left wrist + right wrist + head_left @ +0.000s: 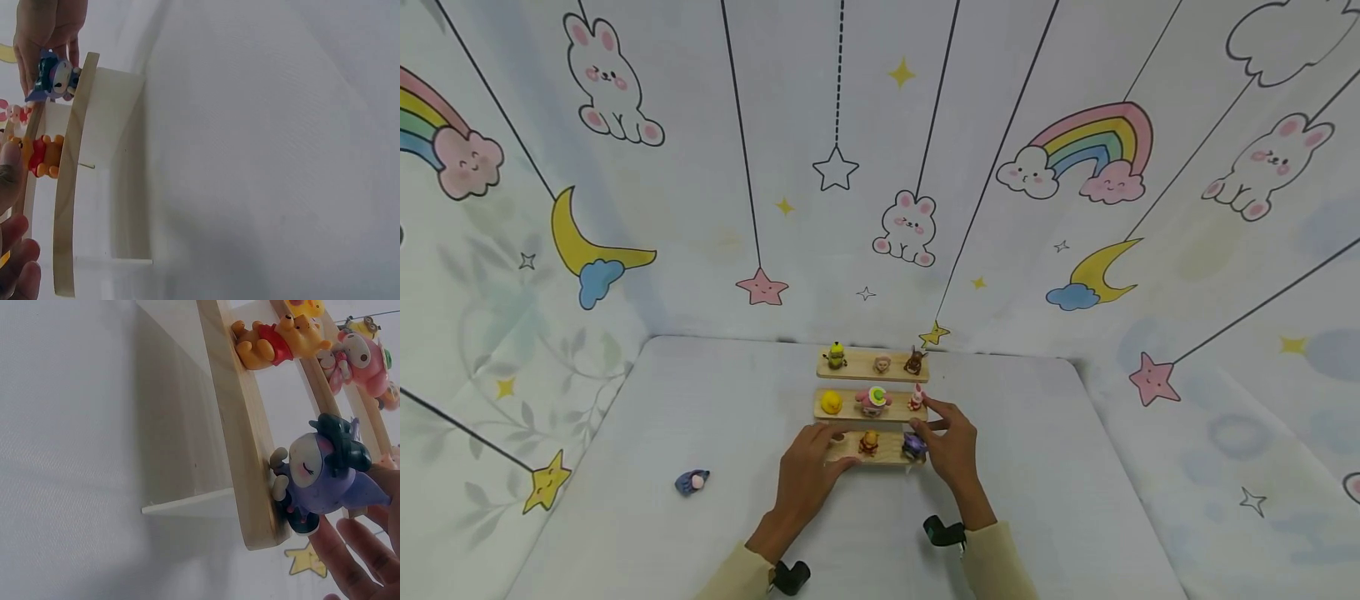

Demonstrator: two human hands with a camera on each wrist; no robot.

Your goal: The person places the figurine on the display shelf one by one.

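A three-tier wooden shelf (891,457) stands mid-table. On its lowest tier are a yellow bear in a red shirt (868,442) (40,156) (275,344) and a purple-blue big-headed figure (913,447) (53,78) (325,475) at the right end. My left hand (808,462) lies flat on that tier's left end, fingers (15,269) straight. My right hand (951,442) sits just behind and right of the purple figure, with relaxed fingers (356,556) beside it rather than curled round it.
The middle tier carries a yellow duck (831,403), a pink figure (874,400) and a small pink-white one (917,397). A yellow minion (836,356) and two brown figures stand on top. A small blue figure (692,481) lies on the table at left. Printed walls enclose the table.
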